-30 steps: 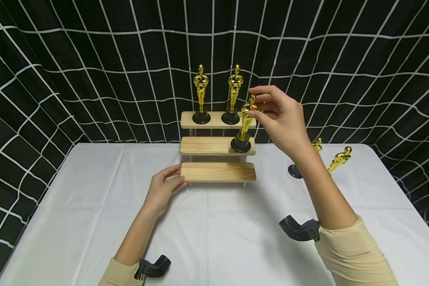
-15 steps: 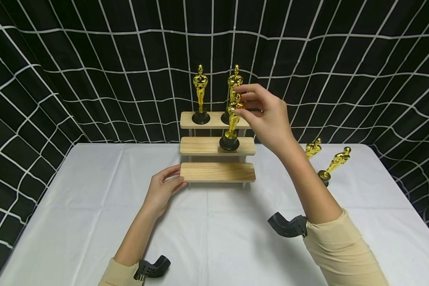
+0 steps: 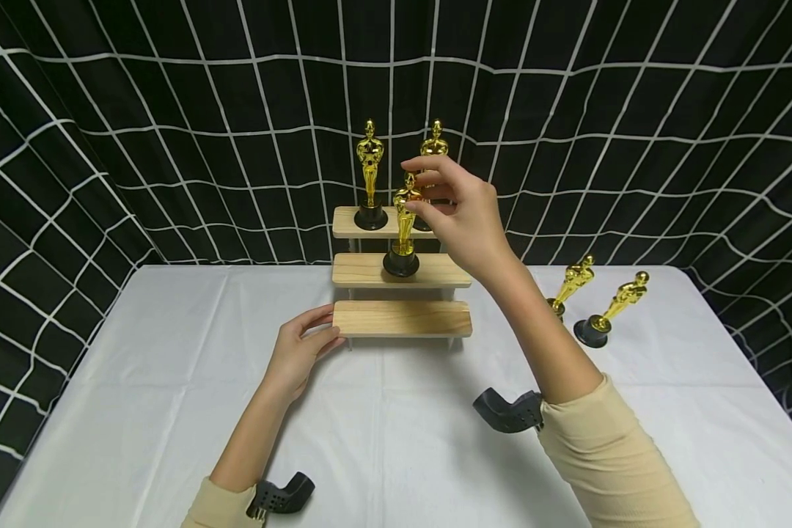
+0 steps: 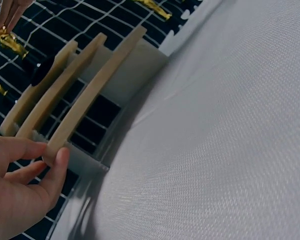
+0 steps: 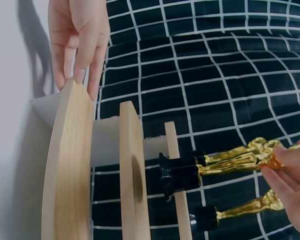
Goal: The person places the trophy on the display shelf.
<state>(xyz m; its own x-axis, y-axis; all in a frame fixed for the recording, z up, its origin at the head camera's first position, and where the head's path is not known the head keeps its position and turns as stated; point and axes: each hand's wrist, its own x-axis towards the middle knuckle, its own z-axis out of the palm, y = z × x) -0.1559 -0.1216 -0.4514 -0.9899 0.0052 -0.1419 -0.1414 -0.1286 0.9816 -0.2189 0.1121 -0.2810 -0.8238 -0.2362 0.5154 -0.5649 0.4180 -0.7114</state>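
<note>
My right hand pinches a gold trophy statuette by its upper body, thumb in front. The statuette is nearly upright above the middle board of a three-step wooden display stand. In the right wrist view its black base hangs a small gap off that board, which bears a dark shadow. My left hand grips the left end of the lowest board between thumb and fingers, plain in the left wrist view. On the top board stand two more statuettes, a left one and a right one, partly hidden by my right hand.
Two further statuettes, one nearer and one partly behind my forearm, stand on the white tablecloth to the right. A black cloth with a white grid hangs behind and at both sides.
My right hand has carried the statuette leftward along the middle board, from its right end to about its centre. The left hand keeps its place on the lowest board.
</note>
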